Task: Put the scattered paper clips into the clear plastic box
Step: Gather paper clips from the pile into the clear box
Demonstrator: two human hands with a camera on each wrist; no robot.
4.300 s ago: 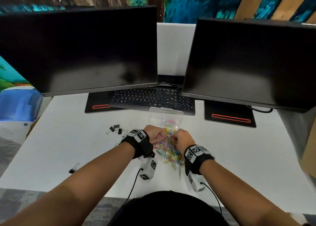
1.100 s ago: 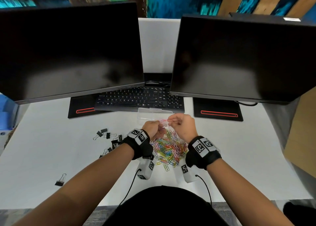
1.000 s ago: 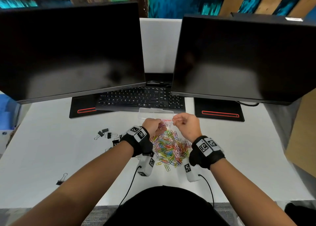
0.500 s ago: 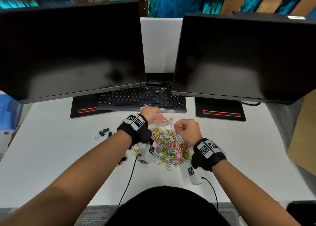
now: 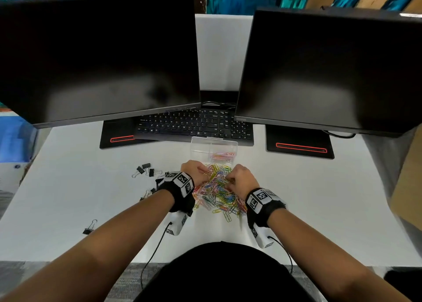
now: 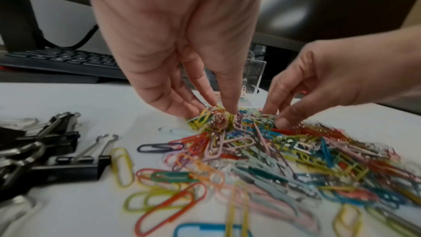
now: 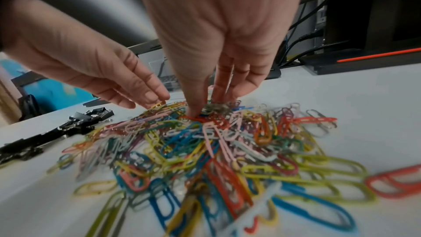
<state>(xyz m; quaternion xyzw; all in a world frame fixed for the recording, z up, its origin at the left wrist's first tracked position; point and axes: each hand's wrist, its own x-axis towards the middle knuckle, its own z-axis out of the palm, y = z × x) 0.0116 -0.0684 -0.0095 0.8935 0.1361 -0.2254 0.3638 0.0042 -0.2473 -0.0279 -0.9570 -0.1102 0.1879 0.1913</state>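
A heap of coloured paper clips (image 5: 218,194) lies on the white desk between my wrists. The clear plastic box (image 5: 205,145) stands open just beyond it, with a few clips (image 5: 222,156) inside at its right. My left hand (image 6: 209,113) reaches down at the heap's far left edge, thumb and fingers pinching a yellow and red clump (image 6: 216,121). My right hand (image 7: 205,107) digs into the far side of the paper clips (image 7: 205,150), thumb and fingers pinched on some. Both hands are near each other, the left hand (image 5: 201,173) and the right hand (image 5: 230,178).
Black binder clips (image 5: 146,170) lie left of the heap, seen close in the left wrist view (image 6: 56,150); one more (image 5: 90,227) sits nearer the front left. A keyboard (image 5: 194,125) and two monitors (image 5: 102,57) (image 5: 331,68) stand behind the box.
My left hand has come back from over the box to the heap. My right hand has dropped from a raised fist into the heap beside it.
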